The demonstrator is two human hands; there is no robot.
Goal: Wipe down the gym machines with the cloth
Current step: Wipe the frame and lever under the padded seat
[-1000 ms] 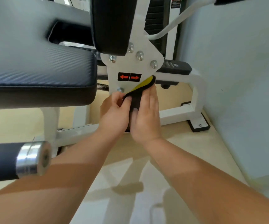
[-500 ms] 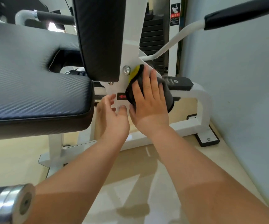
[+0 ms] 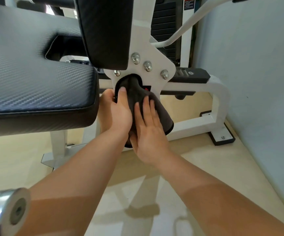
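Note:
A dark grey cloth lies against the white bracket plate of the gym machine, below its bolts, and covers most of the red arrow label. My left hand holds the cloth's left edge, thumb curled over the top of it. My right hand presses flat on the cloth with straight fingers. The black back pad hangs just above the cloth.
A large black seat pad fills the left. A chrome-capped roller sticks out at the bottom left. White base frame and black foot stand right, close to the pale wall. Weight stack behind.
The cloth moved down and left from beside the bolts to the arrow label. My left hand, earlier bare against the plate, now grips the cloth's edge. The right hand slid lower.

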